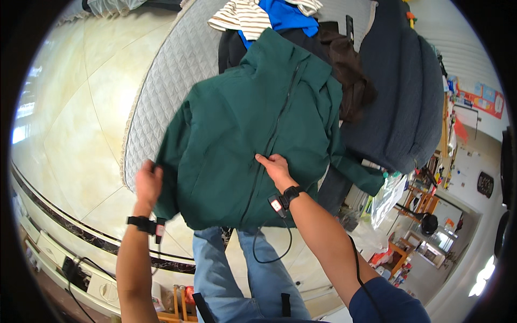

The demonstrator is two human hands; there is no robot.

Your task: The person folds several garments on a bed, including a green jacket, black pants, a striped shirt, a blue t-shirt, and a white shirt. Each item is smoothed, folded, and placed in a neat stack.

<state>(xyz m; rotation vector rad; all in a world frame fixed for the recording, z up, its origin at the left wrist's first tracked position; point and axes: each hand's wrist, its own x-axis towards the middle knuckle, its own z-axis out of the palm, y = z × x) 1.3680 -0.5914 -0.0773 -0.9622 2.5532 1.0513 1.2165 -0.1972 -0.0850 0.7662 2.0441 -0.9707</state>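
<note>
A dark green hooded jacket lies spread front side up before me, its dark zipper closed along most of its visible length. My left hand is at the outer edge of the sleeve on the left, fingers curled against the cloth; whether they grip it is hard to tell. On the jacket's front, beside the lower zipper, my right hand has thumb and fingertips close together at the fabric. Whether it pinches any cloth is unclear. The other sleeve stretches out to the right. Both wrists wear black straps with small cabled devices.
The jacket rests on a sofa with a grey quilted cover. Beyond it are a striped garment, a blue garment and a dark brown garment. A dark blue cushion stands right. Plastic bags lie lower right.
</note>
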